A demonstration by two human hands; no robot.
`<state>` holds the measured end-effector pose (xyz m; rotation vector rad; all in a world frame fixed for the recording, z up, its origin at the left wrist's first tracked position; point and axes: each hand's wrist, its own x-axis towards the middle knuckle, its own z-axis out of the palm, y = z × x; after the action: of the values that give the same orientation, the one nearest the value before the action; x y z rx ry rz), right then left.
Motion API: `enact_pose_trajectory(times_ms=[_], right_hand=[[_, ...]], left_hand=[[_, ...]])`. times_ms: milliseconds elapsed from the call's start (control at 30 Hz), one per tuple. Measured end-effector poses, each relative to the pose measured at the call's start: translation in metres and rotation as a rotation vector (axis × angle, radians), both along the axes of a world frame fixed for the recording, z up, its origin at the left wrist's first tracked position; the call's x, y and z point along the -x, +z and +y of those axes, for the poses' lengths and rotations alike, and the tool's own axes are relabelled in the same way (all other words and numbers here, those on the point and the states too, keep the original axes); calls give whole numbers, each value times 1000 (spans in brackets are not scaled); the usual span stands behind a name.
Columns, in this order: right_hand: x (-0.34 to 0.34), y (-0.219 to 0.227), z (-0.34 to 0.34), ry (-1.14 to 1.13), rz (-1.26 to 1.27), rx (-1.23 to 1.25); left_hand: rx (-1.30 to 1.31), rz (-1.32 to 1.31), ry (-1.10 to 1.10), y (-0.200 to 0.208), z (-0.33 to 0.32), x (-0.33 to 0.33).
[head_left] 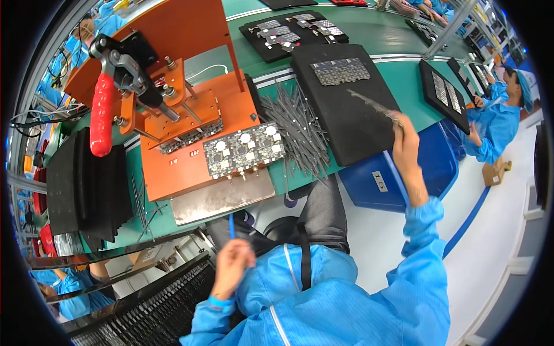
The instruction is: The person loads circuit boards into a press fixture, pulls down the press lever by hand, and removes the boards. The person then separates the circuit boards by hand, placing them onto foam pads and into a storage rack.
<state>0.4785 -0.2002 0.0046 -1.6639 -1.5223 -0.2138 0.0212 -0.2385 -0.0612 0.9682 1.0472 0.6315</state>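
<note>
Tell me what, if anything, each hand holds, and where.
The right hand holds a thin greyish strip by its near end. The left hand is blurred: a blue stick shows above it, grip unclear.

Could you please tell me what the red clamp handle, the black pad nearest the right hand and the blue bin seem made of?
Red handle: probably plastic or rubber, glossy, with bright highlights.
Black pad: likely foam, matte, as its thick, dark surface barely reflects.
Blue bin: apparently moulded plastic, smooth and evenly coloured; exact type unclear.
</note>
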Motion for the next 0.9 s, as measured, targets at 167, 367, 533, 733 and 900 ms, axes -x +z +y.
enact_pose_trajectory(times_ms=[167, 367, 533, 733, 900], right_hand=[[-65, -12, 26, 20, -451, 190], [-89, -30, -8, -181, -111, 322], [-92, -36, -24, -345, 368, 476], [-65, -24, -23, 56, 1313, 98], [12, -32, -5, -42, 1559, -41]], left_hand=[[225, -426, 36, 16, 35, -149], [192, -462, 2, 34, 85, -225], [-8, -233, -200, 21, 109, -251], [-188, -210, -235, 21, 105, -254], [-233, -188, -244, 32, 95, -259]])
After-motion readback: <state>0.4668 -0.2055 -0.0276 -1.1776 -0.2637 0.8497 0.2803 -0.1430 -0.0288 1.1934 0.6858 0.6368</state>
